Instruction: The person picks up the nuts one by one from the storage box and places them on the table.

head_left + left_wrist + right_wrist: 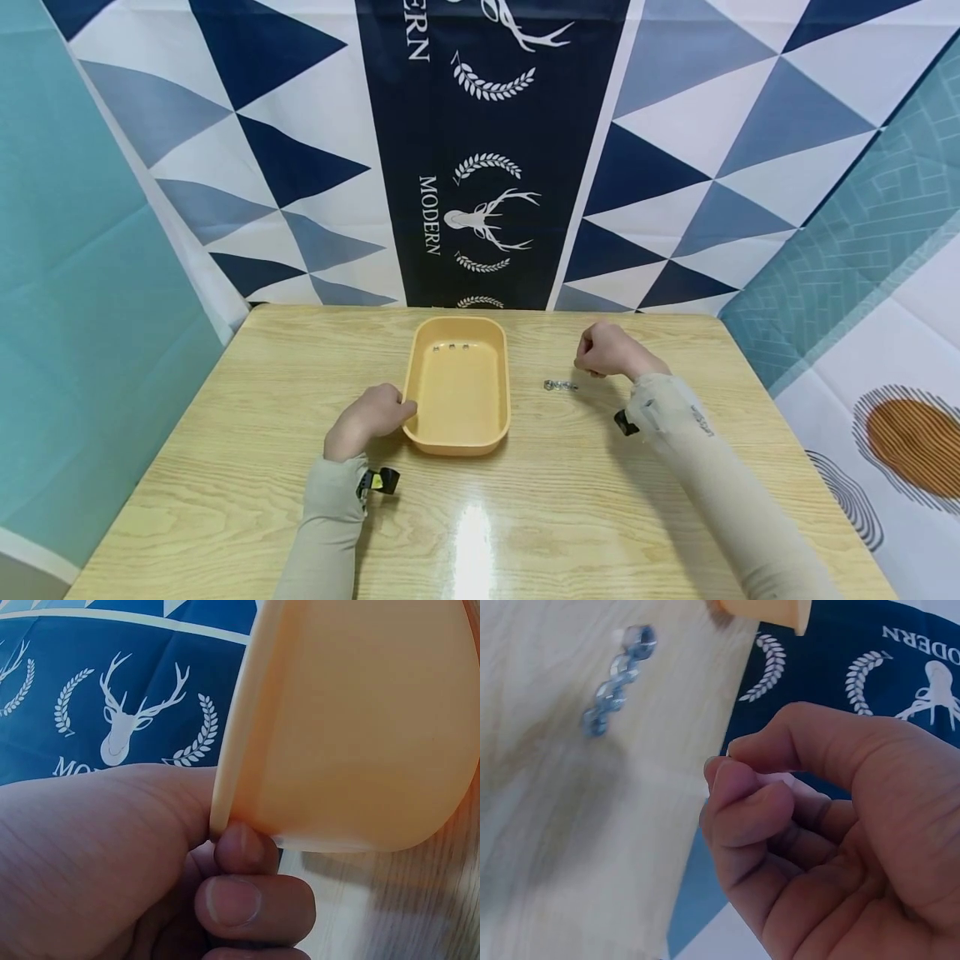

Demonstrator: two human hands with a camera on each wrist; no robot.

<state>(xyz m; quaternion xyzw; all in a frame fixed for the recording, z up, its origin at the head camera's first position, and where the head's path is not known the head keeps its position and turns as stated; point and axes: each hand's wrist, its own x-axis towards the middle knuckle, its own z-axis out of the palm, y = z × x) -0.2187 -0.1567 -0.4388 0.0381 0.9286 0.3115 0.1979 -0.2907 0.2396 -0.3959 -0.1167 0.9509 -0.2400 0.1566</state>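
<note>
Head: three metal pieces (452,347) in tray (459,402)

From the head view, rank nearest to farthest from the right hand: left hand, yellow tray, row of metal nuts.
1. Row of metal nuts: left of the right hand.
2. Yellow tray: farther left, past the nuts.
3. Left hand: gripping the tray's left rim.

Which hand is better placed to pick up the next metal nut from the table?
Probably the right hand: it is close beside the metal nuts, while the left hand grips the yellow tray, farther from them.
</note>
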